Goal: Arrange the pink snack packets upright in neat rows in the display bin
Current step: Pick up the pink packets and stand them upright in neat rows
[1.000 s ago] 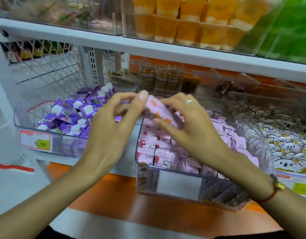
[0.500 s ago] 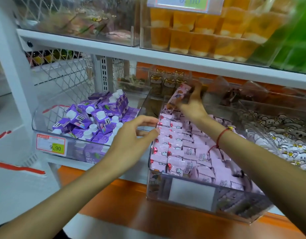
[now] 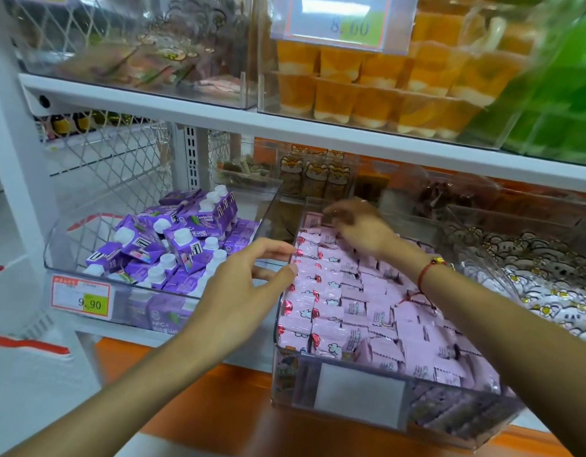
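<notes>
Many pink snack packets (image 3: 334,291) are stood in rows inside the clear display bin (image 3: 357,394), which is placed on the orange shelf (image 3: 192,407). The left hand (image 3: 239,291) is held at the left wall of the bin, with relaxed, slightly bent fingers, and nothing is gripped by it. The right hand (image 3: 357,229) is reached over the back rows of packets; it is blurred, so it cannot be told whether a packet is pinched. A red bracelet (image 3: 427,272) is worn on the right wrist. Purple cartons (image 3: 173,245) are piled in the neighbouring bin on the left, above a price tag (image 3: 82,299).
</notes>
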### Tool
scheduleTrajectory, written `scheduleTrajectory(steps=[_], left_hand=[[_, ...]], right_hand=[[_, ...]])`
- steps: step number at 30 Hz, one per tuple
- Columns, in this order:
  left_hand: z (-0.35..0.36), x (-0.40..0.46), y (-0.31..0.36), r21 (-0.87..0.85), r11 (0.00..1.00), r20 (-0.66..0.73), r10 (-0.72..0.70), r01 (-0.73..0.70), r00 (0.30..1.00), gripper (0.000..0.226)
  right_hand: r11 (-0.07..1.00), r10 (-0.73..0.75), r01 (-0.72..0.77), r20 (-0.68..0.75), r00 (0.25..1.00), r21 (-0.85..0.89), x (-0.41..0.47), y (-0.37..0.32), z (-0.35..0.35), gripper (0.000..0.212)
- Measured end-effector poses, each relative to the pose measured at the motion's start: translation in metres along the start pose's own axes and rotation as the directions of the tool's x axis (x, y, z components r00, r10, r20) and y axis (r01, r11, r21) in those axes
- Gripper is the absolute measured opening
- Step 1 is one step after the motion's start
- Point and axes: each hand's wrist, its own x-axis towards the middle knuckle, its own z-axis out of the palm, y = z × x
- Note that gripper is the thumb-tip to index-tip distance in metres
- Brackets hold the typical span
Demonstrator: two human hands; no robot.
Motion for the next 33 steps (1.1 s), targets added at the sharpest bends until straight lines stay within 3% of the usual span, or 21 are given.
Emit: scheduleTrajectory(steps=[2, 6, 10, 15, 17, 19, 22, 24, 26, 28, 33], left_hand=[[0.0, 0.0, 0.0, 0.008, 1.0, -0.006, -0.001, 0.001, 1.0, 0.014], [0.0, 0.0, 0.0, 0.021, 1.0, -0.001, -0.001, 0.001, 1.0, 0.014], [0.0, 0.0, -0.001, 0.018, 1.0, -0.003, -0.006, 0.006, 1.0, 0.014], [0.0, 0.0, -0.002, 0.017, 1.0, 0.0, 0.002, -0.002, 1.0, 0.015], [-0.001, 0.0, -0.002, 0.022, 1.0, 0.0, 0.006, -0.006, 1.0, 0.016], [-0.001, 0.0, -0.001, 0.03, 1.0, 0.006, 0.006, -0.006, 1.0, 0.016], [-0.001, 0.0, -0.002, 0.035, 0.999, 0.007, 0.008, -0.008, 1.0, 0.015], [-0.002, 0.001, -0.002, 0.032, 0.999, 0.005, 0.009, -0.009, 1.0, 0.014], [-0.002, 0.001, -0.002, 0.028, 1.0, 0.003, 0.011, -0.011, 1.0, 0.013], [-0.001, 0.002, -0.002, 0.027, 1.0, 0.004, 0.01, -0.011, 1.0, 0.013], [-0.001, 0.001, -0.003, 0.02, 1.0, 0.014, 0.01, -0.01, 1.0, 0.015]], right_hand=[[0.998, 0.067, -0.069, -0.106, 0.992, -0.014, 0.001, 0.003, -0.007, 0.02], [0.992, 0.122, -0.114, 0.204, 0.971, -0.05, -0.005, 0.003, -0.01, 0.025], [0.99, 0.097, -0.071, 0.218, 0.971, -0.124, -0.003, -0.003, -0.011, 0.03], [0.986, 0.134, -0.151, 0.191, 0.972, 0.075, -0.003, -0.004, -0.012, 0.018], [0.987, 0.117, -0.13, 0.134, 0.984, 0.094, -0.004, -0.004, -0.008, 0.015], [0.965, 0.14, -0.132, -0.021, 0.99, 0.228, -0.004, -0.007, -0.004, 0.007], [0.8, 0.312, -0.135, -0.213, 0.926, 0.584, -0.009, -0.016, -0.002, 0.002], [0.711, 0.35, -0.068, -0.267, 0.898, 0.7, -0.017, -0.019, -0.001, 0.008], [0.754, 0.288, -0.046, -0.268, 0.919, 0.656, -0.024, -0.021, -0.002, 0.007], [0.842, 0.227, -0.102, -0.178, 0.957, 0.529, -0.026, -0.02, -0.003, 0.004], [0.944, 0.202, -0.223, 0.108, 0.973, 0.242, -0.023, -0.022, -0.014, 0.043]])
